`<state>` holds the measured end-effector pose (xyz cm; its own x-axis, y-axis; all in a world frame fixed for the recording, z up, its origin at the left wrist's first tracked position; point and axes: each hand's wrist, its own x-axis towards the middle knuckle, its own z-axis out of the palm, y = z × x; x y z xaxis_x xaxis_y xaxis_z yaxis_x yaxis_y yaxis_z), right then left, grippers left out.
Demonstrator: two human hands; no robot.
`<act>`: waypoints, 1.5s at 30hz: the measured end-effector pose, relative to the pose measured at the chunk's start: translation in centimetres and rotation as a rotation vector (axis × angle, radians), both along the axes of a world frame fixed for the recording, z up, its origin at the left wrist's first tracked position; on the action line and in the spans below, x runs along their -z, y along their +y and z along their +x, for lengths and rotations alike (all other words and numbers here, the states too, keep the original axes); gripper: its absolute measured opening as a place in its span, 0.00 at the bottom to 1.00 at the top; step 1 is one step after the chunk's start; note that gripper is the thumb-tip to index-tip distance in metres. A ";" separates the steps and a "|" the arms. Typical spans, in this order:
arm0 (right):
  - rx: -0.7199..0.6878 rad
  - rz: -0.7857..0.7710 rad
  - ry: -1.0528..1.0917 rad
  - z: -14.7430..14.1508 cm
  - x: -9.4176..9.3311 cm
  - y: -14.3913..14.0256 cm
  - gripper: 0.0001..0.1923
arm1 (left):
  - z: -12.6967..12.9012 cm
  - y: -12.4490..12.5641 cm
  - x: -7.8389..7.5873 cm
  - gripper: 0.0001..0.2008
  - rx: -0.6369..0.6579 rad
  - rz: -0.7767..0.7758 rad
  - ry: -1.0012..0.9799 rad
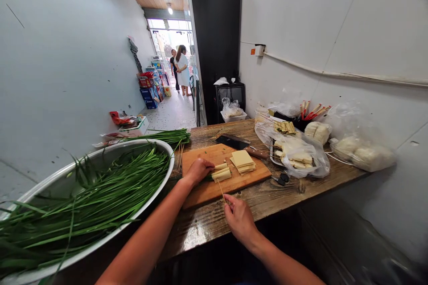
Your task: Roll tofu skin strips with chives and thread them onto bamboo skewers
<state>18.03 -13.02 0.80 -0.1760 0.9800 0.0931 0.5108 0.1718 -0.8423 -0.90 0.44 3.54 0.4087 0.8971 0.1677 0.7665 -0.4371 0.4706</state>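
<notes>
Right hand (239, 218): nearest the camera, low over the surface (214, 222), fingers pinched on the near end of a thin skewer (220, 189) that slants away toward the rolls.
Left hand (198, 170): farther off on the board (230, 182), curled down over the rolls (221, 173), pressing their left ends.
Rolls: pale tofu-skin rolls with green chives inside, just beside the left fingertips; the skewer tip meets them.
Sheets (243, 161): a flat stack on the board, just right of the rolls.
Cleaver (239, 143): beyond the sheets, at the board's far edge.
Basin (160, 153): left of the left arm, heaped with chives (100, 196).
Bags (299, 151): right of both hands, holding finished skewers and pale lumps.
Scissors (282, 179): on the surface right of the board.
</notes>
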 end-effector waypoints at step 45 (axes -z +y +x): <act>-0.028 0.040 0.053 -0.8 -0.5 2.2 0.19 | 1.1 -2.4 -1.5 0.15 -0.126 0.065 0.037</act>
<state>17.19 -10.84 1.29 -0.1974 0.9700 0.1416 0.4601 0.2192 -0.8604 0.16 -2.00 5.06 0.3007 0.9294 0.2142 0.8336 -0.3652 0.4145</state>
